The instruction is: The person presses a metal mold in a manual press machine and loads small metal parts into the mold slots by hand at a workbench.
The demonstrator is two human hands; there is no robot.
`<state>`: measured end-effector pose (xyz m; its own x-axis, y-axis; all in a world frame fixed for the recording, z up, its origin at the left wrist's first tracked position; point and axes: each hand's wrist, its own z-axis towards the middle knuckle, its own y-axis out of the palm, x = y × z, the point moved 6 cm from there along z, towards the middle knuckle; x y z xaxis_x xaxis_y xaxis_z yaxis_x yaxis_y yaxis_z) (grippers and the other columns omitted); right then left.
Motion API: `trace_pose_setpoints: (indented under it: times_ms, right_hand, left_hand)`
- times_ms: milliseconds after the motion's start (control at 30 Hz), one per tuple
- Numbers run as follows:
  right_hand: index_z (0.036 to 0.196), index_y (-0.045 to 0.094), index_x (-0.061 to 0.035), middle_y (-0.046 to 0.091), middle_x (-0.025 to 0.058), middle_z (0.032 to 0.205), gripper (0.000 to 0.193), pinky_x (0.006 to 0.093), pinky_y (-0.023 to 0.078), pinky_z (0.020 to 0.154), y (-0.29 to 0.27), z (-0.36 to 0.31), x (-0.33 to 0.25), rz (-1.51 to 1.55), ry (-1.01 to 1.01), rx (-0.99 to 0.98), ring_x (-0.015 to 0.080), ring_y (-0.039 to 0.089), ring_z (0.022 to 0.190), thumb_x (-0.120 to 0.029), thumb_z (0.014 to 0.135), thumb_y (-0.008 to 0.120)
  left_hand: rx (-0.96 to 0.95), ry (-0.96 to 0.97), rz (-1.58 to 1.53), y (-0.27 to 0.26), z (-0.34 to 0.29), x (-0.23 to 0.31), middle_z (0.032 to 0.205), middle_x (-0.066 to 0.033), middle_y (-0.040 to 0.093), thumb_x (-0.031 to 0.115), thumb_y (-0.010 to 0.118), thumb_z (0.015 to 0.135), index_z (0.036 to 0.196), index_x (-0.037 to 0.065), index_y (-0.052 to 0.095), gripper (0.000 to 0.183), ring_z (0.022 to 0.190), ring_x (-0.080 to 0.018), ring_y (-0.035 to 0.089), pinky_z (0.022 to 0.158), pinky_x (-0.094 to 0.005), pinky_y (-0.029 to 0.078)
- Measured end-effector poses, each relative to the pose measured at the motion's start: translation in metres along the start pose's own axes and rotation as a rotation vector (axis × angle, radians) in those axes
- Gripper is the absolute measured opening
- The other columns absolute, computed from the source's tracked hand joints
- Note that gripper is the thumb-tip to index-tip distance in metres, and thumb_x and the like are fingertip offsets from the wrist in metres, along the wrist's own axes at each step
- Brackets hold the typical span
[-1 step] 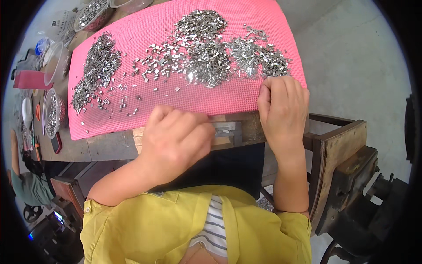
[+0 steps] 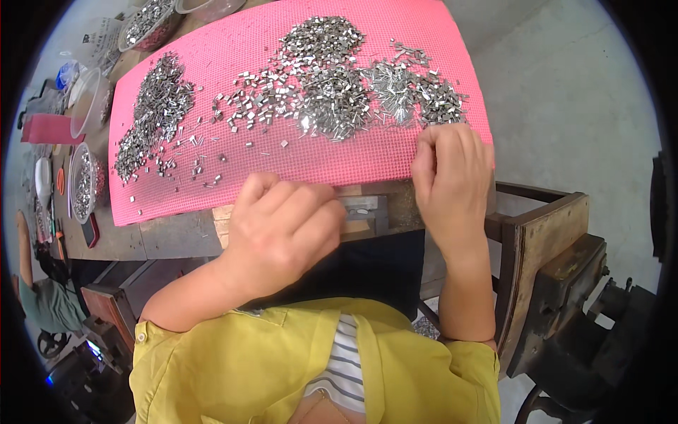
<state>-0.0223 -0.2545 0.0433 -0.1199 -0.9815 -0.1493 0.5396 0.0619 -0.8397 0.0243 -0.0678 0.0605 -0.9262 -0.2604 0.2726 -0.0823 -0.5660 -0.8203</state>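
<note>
A pink textured mat (image 2: 296, 159) lies on the bench, spread with small metal pieces. My left hand (image 2: 282, 230) is closed at the mat's near edge, its fingers curled under, so anything in them is hidden. Further right, my right hand (image 2: 455, 173) rests on the mat's near right part with bent fingers and the thumb drawn in. Just beyond its knuckles lies a heap of small dark metal blocks (image 2: 441, 106). Thin shiny pins (image 2: 393, 86) lie beside that heap. A large heap of blocks (image 2: 332, 95) fills the middle, and a long mixed pile (image 2: 155, 106) runs down the left.
Clear plastic bowls of metal pieces (image 2: 83, 185) stand along the left. Near them lie a red-edged dark object (image 2: 90, 230) and orange-handled tools (image 2: 61, 180). A wooden frame (image 2: 540, 247) with dark machinery (image 2: 565, 304) stands at right. Another person's green sleeve (image 2: 53, 304) shows far left.
Both hands have shifted only very slightly and stay closed. The metal heaps look the same.
</note>
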Motion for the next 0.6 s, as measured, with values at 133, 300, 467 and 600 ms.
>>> trace_pose_setpoints:
  times_ms: [133, 300, 467, 600]
  right_hand:
    - [0.101, 0.059, -0.0078, 0.062, 0.0082, 0.099, 0.014, 0.0424, 0.039, 0.088, -0.014, -0.02, -0.025, 0.634, 0.016, -0.073, 0.0303, 0.059, 0.093, -0.001, 0.088, 0.063]
    - [0.104, 0.06, -0.0088, 0.064, 0.0053, 0.102, 0.017, 0.0414, 0.04, 0.087, -0.003, -0.037, -0.041, 0.738, 0.015, -0.081, 0.0278, 0.059, 0.093, -0.003, 0.09, 0.066]
    - [0.104, 0.061, -0.009, 0.064, 0.0047, 0.102, 0.02, 0.0401, 0.042, 0.083, -0.001, -0.038, -0.042, 0.742, -0.005, -0.049, 0.0271, 0.059, 0.091, -0.003, 0.088, 0.07]
    - [0.104, 0.061, -0.0091, 0.063, 0.0045, 0.101, 0.022, 0.0399, 0.042, 0.081, 0.0, -0.037, -0.045, 0.702, -0.033, -0.044, 0.0269, 0.059, 0.089, -0.002, 0.085, 0.072]
  left_hand:
    - [0.006, 0.04, 0.048, -0.006, -0.002, 0.004, 0.1, -0.0049, 0.072, 0.006, 0.08, 0.062, 0.095, 0.01, 0.075, 0.033, 0.081, -0.0194, 0.067, 0.072, -0.0359, 0.043]
    - [0.031, 0.018, 0.022, -0.005, -0.01, -0.001, 0.103, -0.0054, 0.073, 0.01, 0.083, 0.063, 0.099, 0.01, 0.078, 0.037, 0.083, -0.0201, 0.068, 0.073, -0.0357, 0.043]
    - [0.037, -0.076, -0.078, -0.003, -0.018, -0.01, 0.104, -0.0048, 0.074, 0.011, 0.088, 0.064, 0.102, 0.01, 0.079, 0.038, 0.083, -0.0195, 0.068, 0.073, -0.0344, 0.042]
    - [0.062, -0.098, -0.099, -0.003, -0.02, -0.011, 0.103, -0.0034, 0.075, 0.01, 0.089, 0.064, 0.103, 0.011, 0.08, 0.04, 0.083, -0.0183, 0.068, 0.073, -0.0339, 0.041]
